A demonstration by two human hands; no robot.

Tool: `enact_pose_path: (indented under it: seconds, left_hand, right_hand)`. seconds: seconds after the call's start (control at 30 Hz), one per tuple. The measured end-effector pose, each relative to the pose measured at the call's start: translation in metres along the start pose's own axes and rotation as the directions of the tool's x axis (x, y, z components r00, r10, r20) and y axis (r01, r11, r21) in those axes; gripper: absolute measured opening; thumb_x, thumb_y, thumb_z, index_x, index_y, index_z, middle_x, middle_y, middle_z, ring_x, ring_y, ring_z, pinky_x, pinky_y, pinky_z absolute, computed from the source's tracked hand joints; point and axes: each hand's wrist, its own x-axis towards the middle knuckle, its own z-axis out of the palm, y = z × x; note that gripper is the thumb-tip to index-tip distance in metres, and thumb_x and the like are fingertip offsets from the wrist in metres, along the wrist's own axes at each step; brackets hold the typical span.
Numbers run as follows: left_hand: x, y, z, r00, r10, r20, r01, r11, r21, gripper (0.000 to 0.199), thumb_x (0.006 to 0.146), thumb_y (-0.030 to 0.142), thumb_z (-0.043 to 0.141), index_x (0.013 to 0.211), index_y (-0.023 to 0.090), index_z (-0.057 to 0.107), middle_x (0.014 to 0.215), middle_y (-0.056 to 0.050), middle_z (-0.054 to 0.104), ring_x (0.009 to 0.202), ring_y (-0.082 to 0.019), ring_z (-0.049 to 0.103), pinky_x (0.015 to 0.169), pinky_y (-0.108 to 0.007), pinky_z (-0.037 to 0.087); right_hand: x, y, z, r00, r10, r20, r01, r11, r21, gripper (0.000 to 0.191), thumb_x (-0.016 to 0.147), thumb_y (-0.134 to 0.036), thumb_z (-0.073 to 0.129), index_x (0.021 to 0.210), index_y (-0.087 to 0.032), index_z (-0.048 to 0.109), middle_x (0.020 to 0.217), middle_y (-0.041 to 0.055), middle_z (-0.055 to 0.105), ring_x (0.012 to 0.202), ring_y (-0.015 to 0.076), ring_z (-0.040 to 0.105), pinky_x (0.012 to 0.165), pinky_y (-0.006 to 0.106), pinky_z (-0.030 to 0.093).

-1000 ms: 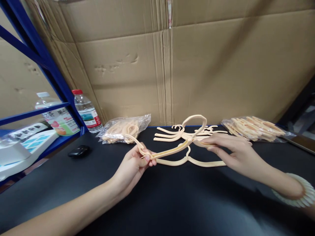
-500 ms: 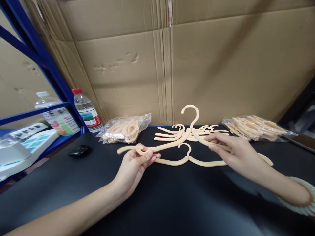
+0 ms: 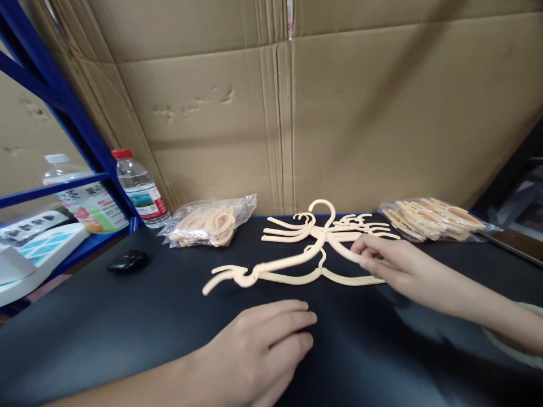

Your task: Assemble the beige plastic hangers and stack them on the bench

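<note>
My right hand (image 3: 399, 265) pinches the right arm of a beige clothes hanger (image 3: 292, 261), whose hook points up and whose left arm slants down to the left. Below and behind it, a second beige hanger (image 3: 292, 278) lies on the black table (image 3: 178, 316), partly covered by the first. In front of both, my left hand (image 3: 271, 345) is loosely curved with nothing in it, apart from the hangers. Farther back lie several loose beige hanger pieces (image 3: 288, 230), some of them hidden by the held hanger.
Clear plastic bags of beige hanger parts lie at the back left (image 3: 207, 226) and back right (image 3: 432, 217). On the left are a black mouse (image 3: 126, 261), a red-capped water bottle (image 3: 142, 192) and a blue rack (image 3: 93, 147). A cardboard wall (image 3: 220, 124) closes off the back.
My left hand has let go of the hanger's left arm and come down toward me. The hanger has sunk slightly, its left end lower, still in my right hand.
</note>
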Motion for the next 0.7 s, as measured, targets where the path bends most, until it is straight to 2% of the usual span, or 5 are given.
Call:
enact_pose_path:
  seconds: [0.07, 0.13, 0.27, 0.5, 0.7]
  left_hand:
    - [-0.0006, 0.0009, -0.0029, 0.972, 0.208, 0.111, -0.231, 0.933, 0.276, 0.035, 0.085, 0.003, 0.054, 0.116, 0.011, 0.066, 0.124, -0.015, 0.065, 0.123, -0.03, 0.055, 0.103, -0.04, 0.048]
    - [-0.0002, -0.0015, -0.0043, 0.957, 0.241, 0.164, -0.289, 0.849, 0.442, 0.032, 0.087, 0.007, 0.052, 0.116, 0.007, 0.064, 0.126, -0.017, 0.063, 0.125, -0.031, 0.053, 0.103, -0.041, 0.047]
    - [0.0007, -0.0074, -0.0028, 0.975, 0.145, 0.171, -0.214, 0.829, 0.516, 0.032, 0.09, 0.015, 0.05, 0.119, 0.01, 0.061, 0.128, -0.015, 0.061, 0.122, -0.029, 0.055, 0.1, -0.04, 0.051]
    - [0.0032, -0.0057, -0.0023, 0.971, 0.074, 0.227, -0.189, 0.82, 0.54, 0.031, 0.092, 0.018, 0.047, 0.119, 0.013, 0.061, 0.129, -0.012, 0.062, 0.121, -0.027, 0.056, 0.099, -0.039, 0.052]
    - [0.0032, -0.007, -0.0033, 0.955, 0.005, 0.296, -0.165, 0.838, 0.519, 0.034, 0.091, 0.016, 0.047, 0.123, 0.014, 0.058, 0.134, -0.012, 0.057, 0.128, -0.028, 0.049, 0.104, -0.042, 0.048]
  right_hand:
    - [-0.0036, -0.0049, 0.0022, 0.991, 0.058, 0.119, -0.054, 0.998, -0.034, 0.015, 0.094, -0.021, 0.037, 0.088, -0.021, 0.051, 0.075, 0.0003, 0.057, 0.066, 0.0155, 0.051, 0.059, 0.027, 0.039]
    - [-0.0063, -0.0083, 0.0044, 0.968, 0.118, 0.22, -0.106, 0.992, -0.063, 0.015, 0.092, -0.018, 0.038, 0.086, -0.021, 0.051, 0.073, -0.0011, 0.056, 0.066, 0.015, 0.051, 0.058, 0.026, 0.037]
    - [-0.0082, -0.0093, 0.0065, 0.934, 0.17, 0.316, -0.139, 0.983, -0.118, 0.013, 0.091, -0.021, 0.044, 0.083, -0.022, 0.054, 0.072, -0.0026, 0.058, 0.066, 0.0146, 0.053, 0.058, 0.026, 0.035]
    - [-0.0064, -0.0038, 0.0099, 0.955, 0.084, 0.283, -0.04, 0.987, -0.158, 0.012, 0.081, -0.009, 0.052, 0.075, -0.019, 0.057, 0.081, -0.0003, 0.06, 0.072, 0.0145, 0.054, 0.065, 0.027, 0.037]
    - [-0.0051, -0.001, 0.0088, 0.958, 0.137, 0.254, -0.087, 0.976, -0.198, 0.011, 0.078, -0.009, 0.055, 0.076, -0.02, 0.058, 0.078, -0.0012, 0.061, 0.07, 0.0148, 0.054, 0.06, 0.026, 0.034]
